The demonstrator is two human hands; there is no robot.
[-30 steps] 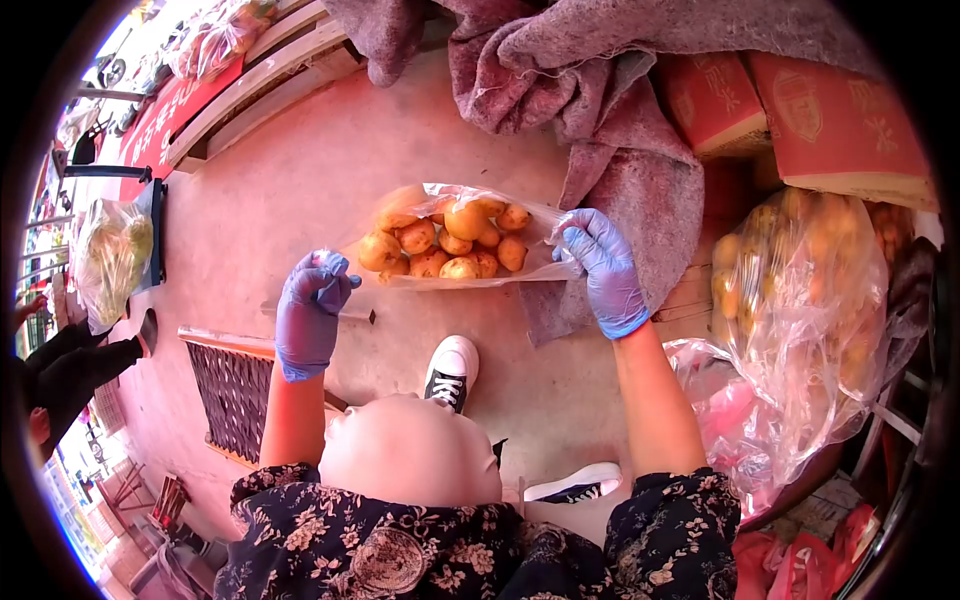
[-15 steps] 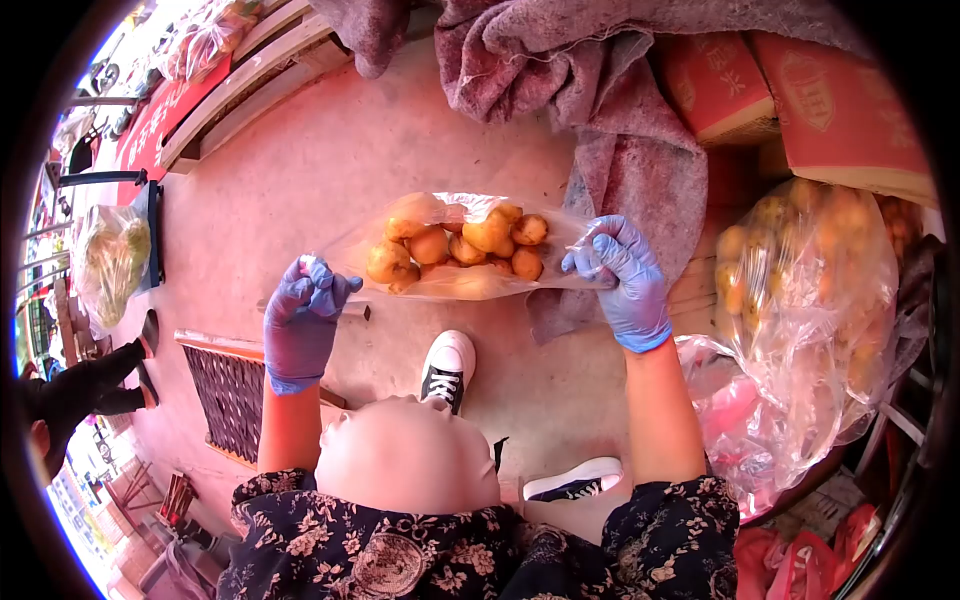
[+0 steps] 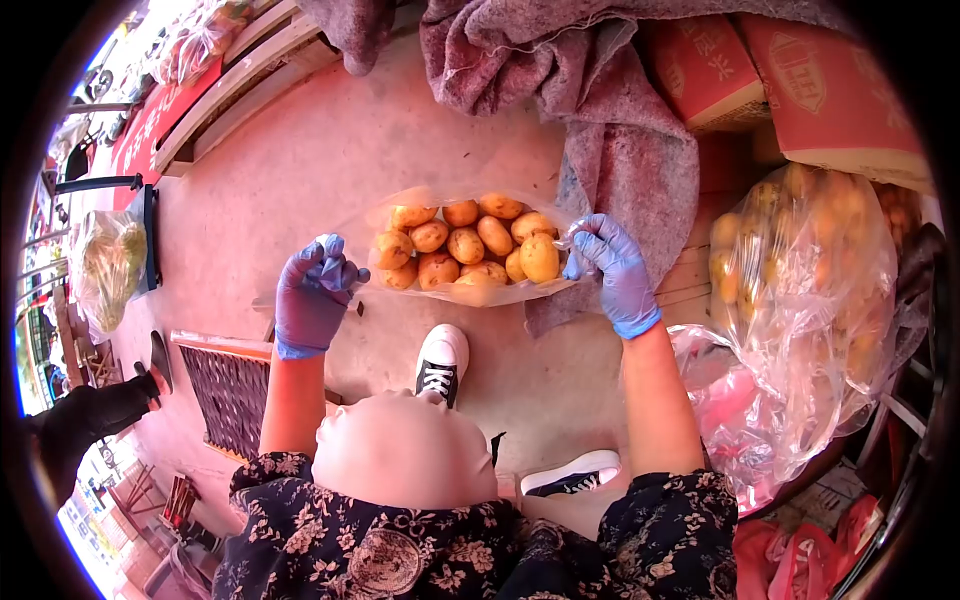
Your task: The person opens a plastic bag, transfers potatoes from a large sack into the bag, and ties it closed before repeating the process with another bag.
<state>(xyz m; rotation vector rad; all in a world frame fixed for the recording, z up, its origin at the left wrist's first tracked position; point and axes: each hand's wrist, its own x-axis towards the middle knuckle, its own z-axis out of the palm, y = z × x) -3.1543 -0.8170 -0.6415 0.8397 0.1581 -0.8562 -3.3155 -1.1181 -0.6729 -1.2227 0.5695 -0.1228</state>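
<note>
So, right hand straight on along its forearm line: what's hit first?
Probably the blanket, past the bag the right hand grips; depth is unclear, so it might pass above.

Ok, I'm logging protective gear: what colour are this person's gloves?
The left glove and right glove are both violet-blue, seen best in the head view.

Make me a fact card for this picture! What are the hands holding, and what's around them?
Held: clear plastic bag with many potatoes inside
Left hand: blue-gloved, gripping the bag's left end
Right hand: blue-gloved, gripping its right end
Ahead: greyish blanket, red cardboard boxes
Right side: larger clear sack of yellowish produce
Far left: another person's dark-trousered leg
</note>
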